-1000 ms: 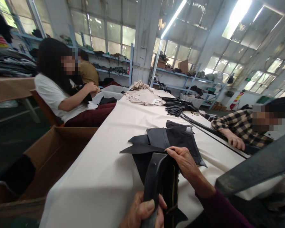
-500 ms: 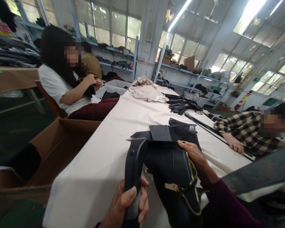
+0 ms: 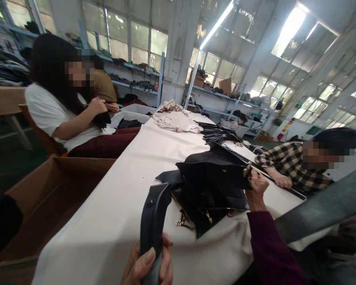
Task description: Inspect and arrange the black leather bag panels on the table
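Note:
My left hand (image 3: 146,263) is closed around a long curved black piece (image 3: 155,211) with a small metal stud near its top. It stands upright over the near part of the table; I cannot make out exactly what it is. My right hand (image 3: 258,184) grips the right end of a black leather bag piece (image 3: 213,174), with a bit of metal hardware by the fingers. Beneath it, more black leather with a gold zip pull (image 3: 208,215) lies on the table, and a metal clasp (image 3: 182,219) rests at its left edge.
The white-covered table (image 3: 106,198) holds pale fabric pieces (image 3: 175,118) and black strips (image 3: 219,132) farther back. A cardboard box (image 3: 62,186) stands left. A grey metal beam (image 3: 311,202) slants in at right. One person sits left, another works at right.
My right hand has moved right and pulled the black leather up and across, so the bag that hung near me now lies farther away. The left hand with its curved piece has shifted slightly left and down.

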`<state>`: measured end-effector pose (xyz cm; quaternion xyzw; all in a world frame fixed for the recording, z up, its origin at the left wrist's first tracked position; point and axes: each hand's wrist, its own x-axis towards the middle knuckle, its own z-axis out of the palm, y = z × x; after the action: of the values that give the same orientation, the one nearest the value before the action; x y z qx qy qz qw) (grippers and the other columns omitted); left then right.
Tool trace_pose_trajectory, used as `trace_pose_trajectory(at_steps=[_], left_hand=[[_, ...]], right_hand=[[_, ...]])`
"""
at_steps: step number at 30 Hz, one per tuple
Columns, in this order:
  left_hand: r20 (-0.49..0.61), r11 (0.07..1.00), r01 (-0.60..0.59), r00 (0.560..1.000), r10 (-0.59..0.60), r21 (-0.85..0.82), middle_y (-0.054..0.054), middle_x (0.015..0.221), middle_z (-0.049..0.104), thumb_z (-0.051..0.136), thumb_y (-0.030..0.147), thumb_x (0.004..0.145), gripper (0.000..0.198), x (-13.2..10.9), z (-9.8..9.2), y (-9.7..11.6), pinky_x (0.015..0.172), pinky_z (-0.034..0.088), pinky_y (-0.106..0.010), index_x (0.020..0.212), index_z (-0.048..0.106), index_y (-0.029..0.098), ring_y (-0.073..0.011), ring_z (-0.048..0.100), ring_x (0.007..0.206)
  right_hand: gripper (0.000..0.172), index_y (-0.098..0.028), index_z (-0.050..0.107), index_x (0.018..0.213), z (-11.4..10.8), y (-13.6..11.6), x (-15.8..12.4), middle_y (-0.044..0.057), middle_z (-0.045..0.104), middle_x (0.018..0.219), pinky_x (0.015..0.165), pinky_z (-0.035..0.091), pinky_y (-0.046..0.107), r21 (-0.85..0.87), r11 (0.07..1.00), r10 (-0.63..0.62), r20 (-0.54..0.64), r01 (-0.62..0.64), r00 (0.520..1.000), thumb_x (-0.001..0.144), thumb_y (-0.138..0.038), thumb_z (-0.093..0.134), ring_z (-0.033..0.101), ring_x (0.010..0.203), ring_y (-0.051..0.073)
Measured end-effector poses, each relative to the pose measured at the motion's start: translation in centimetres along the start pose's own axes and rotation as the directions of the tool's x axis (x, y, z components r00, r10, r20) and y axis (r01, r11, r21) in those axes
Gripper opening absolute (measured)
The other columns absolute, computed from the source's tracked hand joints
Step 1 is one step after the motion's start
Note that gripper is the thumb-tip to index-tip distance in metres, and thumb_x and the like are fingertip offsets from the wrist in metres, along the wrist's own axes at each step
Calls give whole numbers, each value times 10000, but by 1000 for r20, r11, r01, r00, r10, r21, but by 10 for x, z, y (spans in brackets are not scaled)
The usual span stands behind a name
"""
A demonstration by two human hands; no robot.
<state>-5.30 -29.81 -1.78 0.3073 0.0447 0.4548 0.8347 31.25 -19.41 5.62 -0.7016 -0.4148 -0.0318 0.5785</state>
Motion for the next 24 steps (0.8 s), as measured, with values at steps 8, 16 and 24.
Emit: trace_pose_trajectory(at_steps=[8,16,24], left_hand=[[-86,997,37,995,-43,-71,11,614,503,518,388,853,279,6,-6,-6,388,421,-198,988,585,154,-73,482,419],[-164,986,124,976,-142,-112,8,625,504,514,383,851,268,11,-2,-7,393,424,-196,975,579,155,-74,469,440],[-151,976,204,965,-214,-80,17,596,487,523,390,847,274,18,1,-16,382,422,-199,965,568,146,-77,463,424]], right_hand=[[242,-175,591,1057,-22,15,-93,55,585,1148,957,367,499,-103,990,106,70,-99,992,851,-303,598,511,1102,248],[273,-131,585,936,-21,-10,-201,20,704,773,664,554,346,208,713,489,536,-669,688,850,-391,593,691,692,175],[235,-103,607,894,-2,-19,-198,111,709,987,939,455,422,481,172,511,702,-860,495,810,-320,640,639,1005,233]])
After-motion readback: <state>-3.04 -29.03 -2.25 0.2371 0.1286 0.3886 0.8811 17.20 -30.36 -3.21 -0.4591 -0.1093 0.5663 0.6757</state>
